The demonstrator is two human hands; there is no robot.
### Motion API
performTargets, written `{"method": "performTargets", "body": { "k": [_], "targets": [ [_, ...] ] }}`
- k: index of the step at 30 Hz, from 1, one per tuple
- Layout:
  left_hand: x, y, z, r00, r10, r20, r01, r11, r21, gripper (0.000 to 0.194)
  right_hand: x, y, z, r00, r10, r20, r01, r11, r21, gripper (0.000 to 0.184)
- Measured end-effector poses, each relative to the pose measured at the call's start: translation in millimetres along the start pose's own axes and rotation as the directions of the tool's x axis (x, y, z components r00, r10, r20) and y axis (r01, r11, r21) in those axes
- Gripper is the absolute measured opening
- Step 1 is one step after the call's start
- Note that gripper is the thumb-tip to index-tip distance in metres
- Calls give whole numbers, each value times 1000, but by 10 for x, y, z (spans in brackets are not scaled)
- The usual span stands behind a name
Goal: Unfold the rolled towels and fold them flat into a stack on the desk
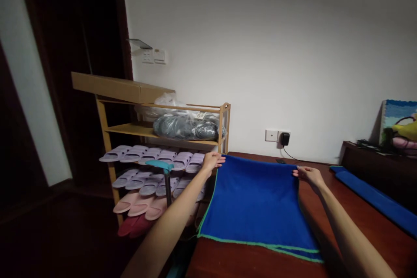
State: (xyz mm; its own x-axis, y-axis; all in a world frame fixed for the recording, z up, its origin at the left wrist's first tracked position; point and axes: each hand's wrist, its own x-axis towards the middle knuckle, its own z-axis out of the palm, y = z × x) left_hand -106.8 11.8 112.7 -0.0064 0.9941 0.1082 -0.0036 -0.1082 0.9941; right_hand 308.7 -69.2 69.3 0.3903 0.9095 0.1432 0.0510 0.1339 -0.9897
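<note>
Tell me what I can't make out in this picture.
All in the head view:
Tabletop under the green-edged blue cloth: covered.
Cardboard box: contents hidden by its sides.
Shoe rack: lower right hidden by the left forearm.
Painted picture: cut off by the right edge.

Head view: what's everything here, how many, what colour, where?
Spread cloth: 1, blue, green edged, lower centre right
Table: 1, brown, under cloth
Folded cloth: 1, blue, table's right
Rack: 1, tan, left
Box: 1, brown, rack top
Bagged goods: uncountable, grey, upper rack
Slippers: many, lilac, pink, red, lower rack
Handle: 1, teal, before rack
Wall plates: 4, white, on wall
Charger: 1, black, lower plate
Ledge: 1, grey, above plates
Picture: 1, multicoloured, far right
Left hand: 1, bare, cloth's far left corner
Right hand: 1, bare, far right corner
</note>
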Motion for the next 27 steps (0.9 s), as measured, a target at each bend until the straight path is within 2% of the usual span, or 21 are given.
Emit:
{"method": "performTargets", "body": {
  "k": [8, 15, 19, 22, 25, 27],
  "targets": [
    [101, -364, 75, 998, -21, 51, 15, 993, 117, 32, 96, 245, 66, 993, 114, 27, -115, 993, 25, 21],
    [178, -625, 168, 996, -26, 86, 4, 968, 251, 32, 110, 378, 182, 988, 153, 31, -151, 987, -57, 21],
    [210, -739, 192, 996, -32, 85, -1, 933, 360, 26, 79, 426, 211, 989, 142, 29, -135, 975, -176, 21],
    [205, -793, 195, 996, -18, 88, -24, 888, 459, 31, 84, 472, 223, 990, 138, 32, -121, 941, -316, 23],
    [134, -806, 222, 994, 32, 104, -87, 814, 574, 45, 111, 520, 306, 994, 111, 18, -89, 868, -488, 32],
    [47, -798, 268, 984, 91, 153, -169, 745, 645, 51, 115, 553, 437, 998, 58, 24, -32, 799, -600, 44]
  ]
}}
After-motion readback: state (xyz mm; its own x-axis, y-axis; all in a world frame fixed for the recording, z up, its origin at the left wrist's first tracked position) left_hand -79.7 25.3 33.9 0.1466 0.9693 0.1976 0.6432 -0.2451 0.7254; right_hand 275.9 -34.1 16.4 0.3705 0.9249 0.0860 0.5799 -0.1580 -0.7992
